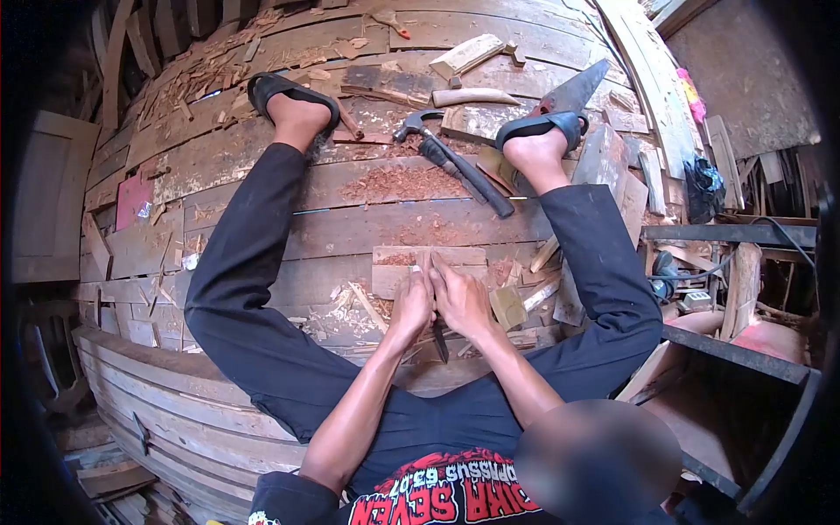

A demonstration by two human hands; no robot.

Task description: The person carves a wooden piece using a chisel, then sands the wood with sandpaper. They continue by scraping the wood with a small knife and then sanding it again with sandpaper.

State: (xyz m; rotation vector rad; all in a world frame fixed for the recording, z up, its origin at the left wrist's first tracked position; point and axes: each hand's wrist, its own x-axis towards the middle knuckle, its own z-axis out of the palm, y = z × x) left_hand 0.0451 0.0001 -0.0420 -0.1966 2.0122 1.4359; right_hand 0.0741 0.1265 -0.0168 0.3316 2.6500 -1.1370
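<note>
My left hand [412,306] and my right hand [462,302] are closed side by side over a flat wooden block [388,277] on the floor, between my spread legs. A dark, narrow pointed blade [441,344] sticks out below the fingers toward my body, close under my right hand. Both thumbs and forefingers meet at the top, at the near middle of the block. My left fingers hide what they grip. Reddish wood shavings [399,259] lie on the block's far edge.
Ahead lie a claw hammer [464,166], a handsaw [573,92] by my right foot and a curved pale wooden piece [475,96]. Shavings [385,182] and offcuts litter the plank floor. Stacked boards [184,398] stand at left; a dark metal frame [744,354] is at right.
</note>
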